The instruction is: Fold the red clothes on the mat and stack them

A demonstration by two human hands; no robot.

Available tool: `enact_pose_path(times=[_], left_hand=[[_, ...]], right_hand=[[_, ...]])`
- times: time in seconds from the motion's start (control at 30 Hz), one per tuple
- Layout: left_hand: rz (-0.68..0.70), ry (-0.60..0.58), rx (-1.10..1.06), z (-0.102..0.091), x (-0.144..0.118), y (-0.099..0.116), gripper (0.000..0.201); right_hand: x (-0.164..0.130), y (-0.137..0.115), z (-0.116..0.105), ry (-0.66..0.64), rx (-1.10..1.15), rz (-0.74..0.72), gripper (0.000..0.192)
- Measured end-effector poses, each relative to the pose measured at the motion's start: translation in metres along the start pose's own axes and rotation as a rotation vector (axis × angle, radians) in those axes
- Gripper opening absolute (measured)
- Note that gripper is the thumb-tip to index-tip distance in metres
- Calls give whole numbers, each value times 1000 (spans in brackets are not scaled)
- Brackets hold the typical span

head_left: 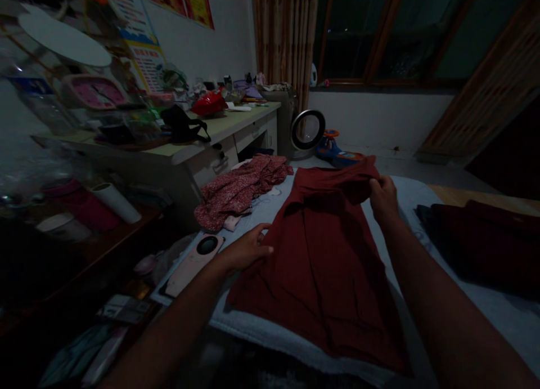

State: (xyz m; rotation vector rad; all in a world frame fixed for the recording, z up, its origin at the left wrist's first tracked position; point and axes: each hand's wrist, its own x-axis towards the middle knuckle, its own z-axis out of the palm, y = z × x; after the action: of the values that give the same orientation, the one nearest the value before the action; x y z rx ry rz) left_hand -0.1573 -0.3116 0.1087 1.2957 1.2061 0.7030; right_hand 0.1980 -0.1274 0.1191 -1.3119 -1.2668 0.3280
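Note:
A dark red garment (314, 254) lies spread on the light blue bed cover, its lower edge towards me and its far end bunched and partly lifted. My right hand (383, 197) grips the far right corner, fingers closed on the cloth and raised off the bed. At the left edge of the garment is my left hand (248, 248), thumb and forefinger apart, the thumb touching the fabric. Some of its fingers are hard to make out in the dim light. Beyond the left hand lies a crumpled red patterned cloth (240, 192).
A pale phone-shaped object (196, 265) with a round black part lies left on the bed cover (405, 192). Dark folded clothes (489, 242) rest at right. A cluttered desk (223, 131) stands at left, with a low shelf (139, 231) before it. A blue toy (337, 151) sits on the floor.

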Motion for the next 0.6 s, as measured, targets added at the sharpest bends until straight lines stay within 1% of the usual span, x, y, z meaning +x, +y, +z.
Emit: enact_pose_path(times=[0.07,0.17,0.27,0.33,0.43,0.5,0.57,0.6], left_hand=[[50,14,66,21,5,3,68],[85,56,279,55,13,-3,70],[111,18,445,87,19,-13,68],[146,6,526,103,21,-19,68],[202,35,562,116,24,-27,68],[214,61,520,120,24,-31,69],[218,26,451,123,23,-33,74],[233,-25,422,123,22,-33,76]], right_hand=[[3,5,-15,68,32,43,17],[2,16,-34,131,9,97,17],[-4,31,-46,129,-88,144,15],[-9,38,-52,105,-153,180,15],[-10,43,-59,78,-196,202,16],[-8,44,-63,107,-192,183,17],[-6,46,-67,153,-226,157,18],[-6,48,-69,160,-269,151,19]])
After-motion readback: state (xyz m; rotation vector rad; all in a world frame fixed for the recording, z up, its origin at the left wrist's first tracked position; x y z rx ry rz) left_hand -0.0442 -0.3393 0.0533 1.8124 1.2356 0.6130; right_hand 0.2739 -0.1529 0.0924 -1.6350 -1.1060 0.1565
